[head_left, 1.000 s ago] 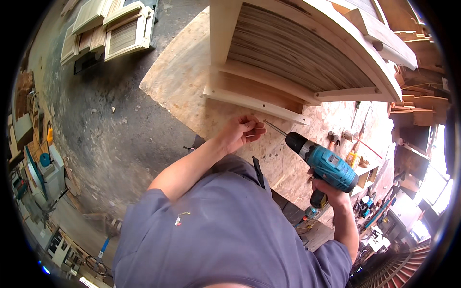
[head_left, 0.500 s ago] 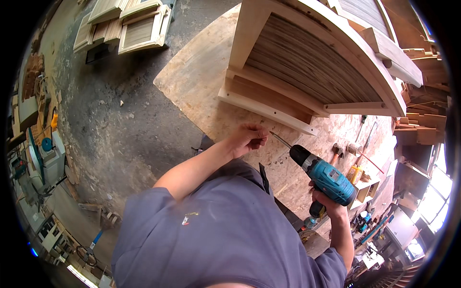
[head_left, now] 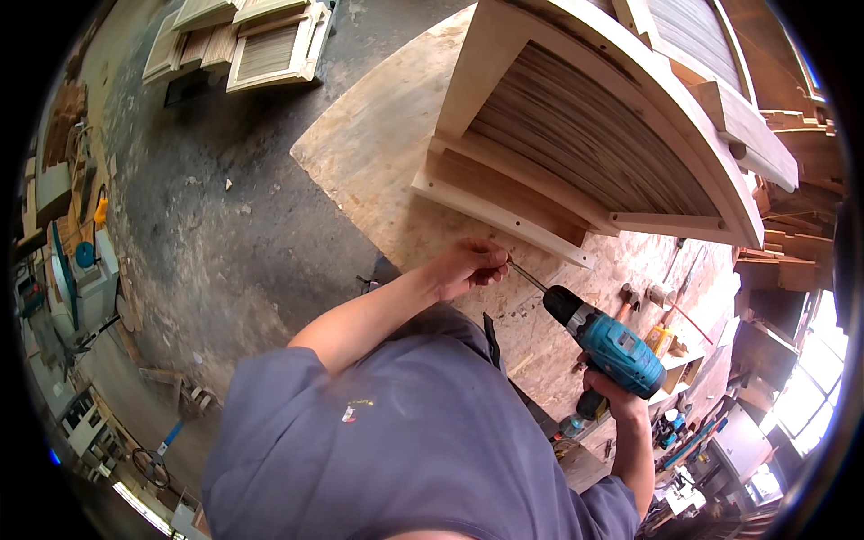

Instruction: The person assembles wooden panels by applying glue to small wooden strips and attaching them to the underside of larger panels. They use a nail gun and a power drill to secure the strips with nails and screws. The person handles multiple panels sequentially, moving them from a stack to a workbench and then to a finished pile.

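Observation:
My right hand [head_left: 614, 392] is wrapped round the grip of a teal and black cordless drill [head_left: 621, 355]. The drill's long bit [head_left: 529, 276] points up and left to the fingertips of my left hand [head_left: 472, 268]. Those fingers are pinched together at the bit's tip; anything small between them is too hidden to name. Just beyond the hands stands a pale wooden frame piece [head_left: 576, 126] with a grey-brown grained panel. Along its lower edge runs a wooden rail [head_left: 499, 216] with small dark holes.
The wooden worktable [head_left: 360, 153] carries a hammer [head_left: 627, 301], a yellow bottle [head_left: 659, 339] and a small wooden box [head_left: 681, 373] on the right. Stacked panelled frames [head_left: 270, 49] stand at the far left, beyond the grey floor [head_left: 225, 234]. Machines and timber line the sides.
My left fingertips have closed in on the tip of the drill bit. The view has shifted slightly, so the frame piece appears a little lower. The drill stays in my right hand.

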Demonstrator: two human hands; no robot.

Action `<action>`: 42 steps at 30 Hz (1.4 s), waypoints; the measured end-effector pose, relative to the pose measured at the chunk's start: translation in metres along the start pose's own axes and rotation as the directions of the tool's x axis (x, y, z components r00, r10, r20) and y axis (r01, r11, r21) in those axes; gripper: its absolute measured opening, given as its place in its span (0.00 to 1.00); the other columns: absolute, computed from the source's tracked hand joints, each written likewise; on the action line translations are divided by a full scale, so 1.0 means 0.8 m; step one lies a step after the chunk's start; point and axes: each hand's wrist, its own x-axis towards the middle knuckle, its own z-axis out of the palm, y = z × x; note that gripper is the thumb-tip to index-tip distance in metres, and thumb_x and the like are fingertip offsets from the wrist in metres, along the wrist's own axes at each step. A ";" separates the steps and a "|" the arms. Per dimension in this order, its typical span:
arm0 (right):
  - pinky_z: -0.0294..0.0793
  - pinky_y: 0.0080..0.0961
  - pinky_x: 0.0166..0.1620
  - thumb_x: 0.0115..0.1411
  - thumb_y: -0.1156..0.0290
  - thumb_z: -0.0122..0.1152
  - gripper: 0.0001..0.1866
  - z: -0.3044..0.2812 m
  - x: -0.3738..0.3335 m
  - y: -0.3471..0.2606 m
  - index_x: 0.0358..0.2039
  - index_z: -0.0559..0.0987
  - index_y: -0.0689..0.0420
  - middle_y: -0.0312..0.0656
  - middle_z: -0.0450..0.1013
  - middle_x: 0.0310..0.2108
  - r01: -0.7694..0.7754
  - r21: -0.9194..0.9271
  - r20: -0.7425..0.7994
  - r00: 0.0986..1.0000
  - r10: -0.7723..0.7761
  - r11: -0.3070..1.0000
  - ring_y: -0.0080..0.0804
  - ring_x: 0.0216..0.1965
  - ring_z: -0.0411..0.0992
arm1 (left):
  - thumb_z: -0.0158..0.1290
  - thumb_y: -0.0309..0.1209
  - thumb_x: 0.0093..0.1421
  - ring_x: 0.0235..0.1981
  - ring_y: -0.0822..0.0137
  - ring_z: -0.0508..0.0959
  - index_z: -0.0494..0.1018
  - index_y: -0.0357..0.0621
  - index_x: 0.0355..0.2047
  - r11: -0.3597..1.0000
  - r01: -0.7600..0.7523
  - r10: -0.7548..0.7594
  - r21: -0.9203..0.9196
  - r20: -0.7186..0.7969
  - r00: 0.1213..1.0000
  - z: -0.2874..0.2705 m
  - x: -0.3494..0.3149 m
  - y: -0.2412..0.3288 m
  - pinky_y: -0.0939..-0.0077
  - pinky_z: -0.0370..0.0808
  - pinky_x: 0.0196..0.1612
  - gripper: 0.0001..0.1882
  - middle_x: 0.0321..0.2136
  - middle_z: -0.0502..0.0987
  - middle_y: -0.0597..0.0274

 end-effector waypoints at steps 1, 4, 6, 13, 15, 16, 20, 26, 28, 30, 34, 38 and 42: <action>0.76 0.23 0.34 0.51 0.83 0.65 0.23 0.001 -0.001 -0.003 0.50 0.76 0.59 0.40 0.78 0.40 -0.014 -0.009 -0.012 1.000 0.014 1.000 0.22 0.33 0.74 | 0.56 0.28 0.65 0.29 0.71 0.77 0.76 0.37 0.38 1.000 -0.004 0.003 0.026 0.024 1.000 -0.001 0.001 0.003 0.81 0.73 0.30 0.06 0.30 0.78 0.58; 0.77 0.25 0.37 0.50 0.81 0.67 0.25 -0.006 -0.001 -0.015 0.51 0.76 0.59 0.40 0.78 0.40 -0.024 -0.120 -0.006 1.000 0.023 0.992 0.24 0.34 0.75 | 0.59 0.30 0.63 0.26 0.75 0.77 0.78 0.40 0.34 0.988 0.014 -0.032 0.156 0.117 0.993 -0.009 0.004 0.014 0.82 0.72 0.27 0.07 0.28 0.80 0.60; 0.77 0.26 0.45 0.47 0.77 0.70 0.29 -0.016 0.009 -0.028 0.53 0.76 0.61 0.41 0.78 0.43 0.174 -0.385 0.096 0.984 -0.148 0.906 0.29 0.39 0.77 | 0.60 0.30 0.63 0.26 0.74 0.77 0.78 0.39 0.32 0.902 0.062 -0.140 0.428 0.153 0.978 -0.003 -0.001 0.037 0.82 0.72 0.27 0.07 0.27 0.80 0.59; 0.74 0.28 0.53 0.47 0.69 0.72 0.34 -0.035 0.026 -0.051 0.56 0.74 0.64 0.48 0.76 0.52 0.400 -0.661 0.255 0.916 -0.311 0.635 0.37 0.49 0.77 | 0.59 0.29 0.61 0.29 0.74 0.76 0.75 0.39 0.37 0.888 0.326 -0.227 -0.325 0.307 0.924 -0.003 0.030 0.003 0.82 0.74 0.28 0.07 0.29 0.78 0.60; 0.75 0.27 0.49 0.48 0.75 0.70 0.33 -0.046 0.027 -0.045 0.57 0.73 0.62 0.45 0.77 0.48 0.153 -0.551 0.065 0.988 -0.141 0.820 0.32 0.45 0.76 | 0.57 0.28 0.63 0.28 0.75 0.76 0.74 0.41 0.38 0.854 0.215 -0.179 -0.474 0.119 0.977 0.032 0.040 -0.003 0.83 0.74 0.28 0.05 0.29 0.77 0.62; 0.75 0.26 0.47 0.49 0.77 0.69 0.32 -0.052 0.029 -0.042 0.57 0.73 0.61 0.44 0.77 0.47 0.035 -0.466 -0.028 0.998 -0.054 0.884 0.30 0.43 0.76 | 0.55 0.28 0.64 0.28 0.76 0.75 0.74 0.42 0.38 0.830 0.147 -0.162 -0.538 0.019 0.987 0.045 0.046 -0.005 0.83 0.74 0.28 0.04 0.29 0.77 0.63; 0.76 0.23 0.39 0.50 0.79 0.70 0.27 -0.030 0.057 -0.101 0.53 0.75 0.59 0.37 0.79 0.35 -0.014 -0.495 -0.087 0.996 -0.033 0.869 0.21 0.34 0.75 | 0.52 0.29 0.67 0.28 0.76 0.75 0.74 0.44 0.38 0.834 0.086 -0.098 -0.544 0.007 0.995 0.037 0.082 -0.021 0.84 0.73 0.27 0.03 0.29 0.77 0.67; 0.77 0.24 0.36 0.50 0.75 0.69 0.22 -0.007 0.102 -0.170 0.48 0.79 0.58 0.36 0.80 0.33 -0.124 -0.624 -0.094 0.992 0.083 0.772 0.22 0.29 0.76 | 0.49 0.30 0.68 0.27 0.76 0.74 0.73 0.46 0.40 0.838 0.059 -0.127 -0.543 -0.089 0.988 0.034 0.086 -0.020 0.84 0.73 0.26 0.04 0.30 0.77 0.67; 0.78 0.26 0.41 0.49 0.74 0.69 0.24 -0.001 0.115 -0.184 0.49 0.78 0.58 0.39 0.80 0.35 -0.135 -0.699 -0.106 0.991 0.085 0.703 0.25 0.34 0.77 | 0.49 0.30 0.68 0.27 0.75 0.74 0.73 0.46 0.40 0.834 0.060 -0.140 -0.549 -0.104 0.985 0.037 0.083 -0.016 0.83 0.72 0.26 0.04 0.30 0.77 0.67; 0.78 0.27 0.44 0.48 0.73 0.69 0.26 0.014 0.125 -0.200 0.50 0.78 0.58 0.40 0.80 0.37 -0.197 -0.732 -0.156 0.980 0.121 0.652 0.26 0.37 0.77 | 0.48 0.31 0.70 0.25 0.75 0.73 0.73 0.46 0.38 0.820 0.060 -0.174 -0.569 -0.147 0.974 0.046 0.075 -0.006 0.83 0.71 0.26 0.05 0.29 0.78 0.67; 0.76 0.28 0.48 0.48 0.72 0.70 0.29 0.037 0.148 -0.225 0.53 0.76 0.57 0.41 0.79 0.40 -0.277 -0.772 -0.173 0.958 0.229 0.573 0.27 0.41 0.77 | 0.51 0.33 0.68 0.26 0.72 0.74 0.73 0.45 0.35 0.986 0.047 -0.053 -0.159 -0.028 0.998 0.024 0.053 -0.004 0.78 0.70 0.27 0.06 0.29 0.77 0.63; 0.76 0.27 0.48 0.48 0.74 0.69 0.29 0.035 0.157 -0.212 0.53 0.76 0.57 0.42 0.79 0.40 -0.051 -0.759 0.062 0.987 0.149 0.649 0.28 0.40 0.77 | 0.60 0.32 0.54 0.31 0.66 0.74 0.73 0.42 0.37 -0.413 -0.341 0.658 0.844 0.536 0.529 0.018 0.022 0.056 0.70 0.70 0.27 0.12 0.31 0.74 0.60; 0.71 0.25 0.53 0.46 0.75 0.63 0.34 0.051 0.168 -0.215 0.58 0.72 0.58 0.45 0.78 0.45 0.233 -0.796 0.308 0.951 0.041 0.559 0.29 0.45 0.76 | 0.60 0.36 0.48 0.37 0.65 0.73 0.75 0.43 0.33 -0.771 -0.045 0.482 0.636 0.627 0.612 -0.016 0.059 0.089 0.70 0.71 0.29 0.14 0.35 0.72 0.62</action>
